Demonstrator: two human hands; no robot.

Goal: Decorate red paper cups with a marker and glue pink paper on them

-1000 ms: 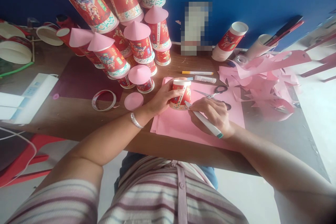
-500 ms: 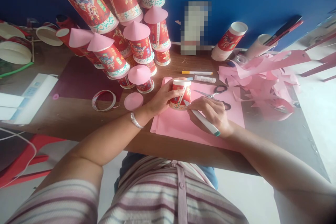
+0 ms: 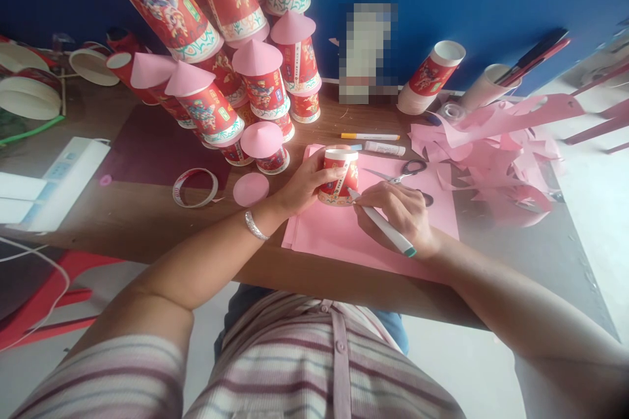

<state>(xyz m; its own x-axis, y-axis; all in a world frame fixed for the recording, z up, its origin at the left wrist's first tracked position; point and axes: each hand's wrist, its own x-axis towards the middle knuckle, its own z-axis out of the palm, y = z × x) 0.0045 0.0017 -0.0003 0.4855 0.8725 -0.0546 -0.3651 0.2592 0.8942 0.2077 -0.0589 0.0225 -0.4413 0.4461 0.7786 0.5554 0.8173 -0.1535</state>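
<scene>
A red paper cup [image 3: 350, 178] with a white band of drawn coloured marks stands upright in the grip of my left hand [image 3: 310, 178], thumb across its front. My right hand [image 3: 400, 213] is closed around a white marker with a green end [image 3: 388, 230]. The marker's tip is at the cup's lower right side; whether it touches cannot be made out. Beneath both hands lie pink paper sheets [image 3: 329, 229]. Scissors [image 3: 400, 177] rest on the sheets just behind my right hand, which partly covers their handles.
Stacked red cups with pink cone tops [image 3: 258, 78] rise at the back left. A tape roll [image 3: 195, 188] and a pink paper disc [image 3: 250, 190] lie left. Behind the sheets are a yellow marker [image 3: 370, 136] and a glue stick [image 3: 384, 148]. Pink scraps [image 3: 511, 157] heap at right.
My right hand and the marker have shifted very slightly to the right. My left hand still holds the cup in nearly the same place.
</scene>
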